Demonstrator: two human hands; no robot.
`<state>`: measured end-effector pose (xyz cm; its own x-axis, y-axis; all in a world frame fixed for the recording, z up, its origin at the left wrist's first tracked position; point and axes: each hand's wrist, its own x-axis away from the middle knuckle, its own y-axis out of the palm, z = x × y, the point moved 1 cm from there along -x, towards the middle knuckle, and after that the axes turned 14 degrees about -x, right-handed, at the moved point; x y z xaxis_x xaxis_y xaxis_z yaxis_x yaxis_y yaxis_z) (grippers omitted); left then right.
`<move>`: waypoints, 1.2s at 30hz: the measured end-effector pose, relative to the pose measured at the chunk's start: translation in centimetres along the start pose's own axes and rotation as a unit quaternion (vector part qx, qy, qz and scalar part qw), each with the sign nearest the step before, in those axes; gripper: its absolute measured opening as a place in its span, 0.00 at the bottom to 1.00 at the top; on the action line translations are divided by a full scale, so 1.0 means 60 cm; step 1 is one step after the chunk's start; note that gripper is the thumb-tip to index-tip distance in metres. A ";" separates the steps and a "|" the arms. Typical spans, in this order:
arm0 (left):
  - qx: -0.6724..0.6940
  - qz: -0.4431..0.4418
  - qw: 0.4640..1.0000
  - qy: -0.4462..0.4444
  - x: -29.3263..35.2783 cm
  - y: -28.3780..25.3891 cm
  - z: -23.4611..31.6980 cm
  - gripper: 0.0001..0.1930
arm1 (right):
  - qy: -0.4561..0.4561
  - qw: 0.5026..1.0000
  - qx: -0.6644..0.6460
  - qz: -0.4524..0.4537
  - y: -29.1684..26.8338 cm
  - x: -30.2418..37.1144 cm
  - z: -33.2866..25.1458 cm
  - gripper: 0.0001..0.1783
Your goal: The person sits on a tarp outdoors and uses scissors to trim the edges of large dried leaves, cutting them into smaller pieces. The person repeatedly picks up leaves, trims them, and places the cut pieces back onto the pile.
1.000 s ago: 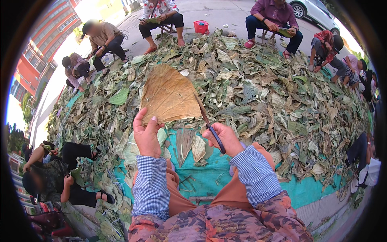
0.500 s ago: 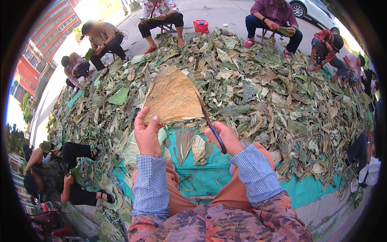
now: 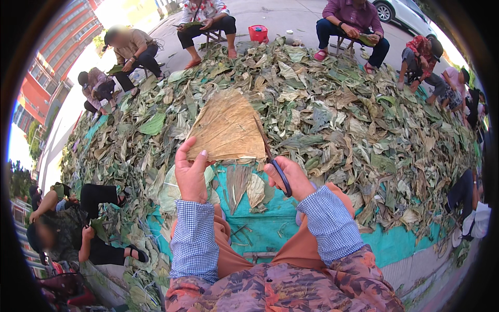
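Before the leaf heap [image 3: 332,119], scissors [image 3: 274,165] now bite up the dry brown leaf's [image 3: 227,127] right edge.
Left hand [image 3: 191,174] pinches the leaf's lower corner; right hand [image 3: 293,177] grips the handles, trimming under way.

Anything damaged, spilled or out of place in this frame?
Nothing stands out. The left hand holds a dry brown leaf upright, the right hand grips dark-handled scissors at its edge, and the leaf pile lies on the teal tarp.
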<state>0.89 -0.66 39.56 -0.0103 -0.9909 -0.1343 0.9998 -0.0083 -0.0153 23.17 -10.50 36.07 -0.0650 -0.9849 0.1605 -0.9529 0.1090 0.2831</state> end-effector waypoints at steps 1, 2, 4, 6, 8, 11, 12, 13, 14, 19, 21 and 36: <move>0.004 0.000 1.000 0.001 0.000 0.001 0.000 0.22 | 0.003 1.000 0.004 0.006 -0.002 0.000 0.003 0.25; 0.007 -0.001 1.000 0.002 0.000 0.004 0.001 0.22 | 0.006 1.000 0.007 0.012 -0.003 0.000 0.005 0.25; 0.012 -0.001 1.000 0.002 0.000 0.005 0.000 0.22 | 0.007 1.000 0.001 0.012 -0.003 0.001 0.004 0.25; 0.014 -0.001 1.000 -0.001 -0.001 0.005 -0.002 0.22 | 0.015 1.000 -0.002 0.013 -0.003 0.001 0.002 0.25; 0.009 -0.003 1.000 0.000 0.000 0.004 0.000 0.22 | 0.032 0.999 -0.005 0.013 -0.002 0.001 0.001 0.25; 0.007 -0.006 1.000 0.000 0.001 0.005 0.000 0.22 | 0.011 1.000 -0.029 0.000 0.000 -0.002 0.005 0.27; 0.007 -0.007 1.000 0.000 0.002 0.005 0.000 0.22 | 0.003 1.000 -0.019 0.002 -0.001 -0.003 0.009 0.28; 0.006 -0.010 1.000 0.001 0.002 0.006 0.000 0.22 | -0.005 1.000 -0.008 0.004 -0.002 -0.005 0.014 0.29; 0.006 -0.013 1.000 0.003 0.001 0.006 -0.001 0.22 | -0.013 1.000 0.002 0.005 -0.003 -0.006 0.017 0.30; 0.004 -0.027 1.000 0.014 0.003 0.007 0.002 0.22 | 0.011 0.999 0.027 -0.031 -0.011 -0.012 0.020 0.32; -0.007 -0.039 0.999 0.019 0.004 0.006 0.003 0.22 | 0.014 0.999 0.009 -0.040 -0.012 -0.009 0.018 0.33; -0.014 -0.051 0.998 0.023 0.004 0.005 -0.001 0.22 | 0.036 0.997 -0.073 -0.016 -0.013 -0.005 0.013 0.29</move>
<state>1.17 -0.89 39.49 -0.1143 -0.9779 -0.1752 0.9927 -0.1054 -0.0590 23.71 -10.43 35.05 -0.0094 -0.9765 0.2154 -0.9005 0.1020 0.4228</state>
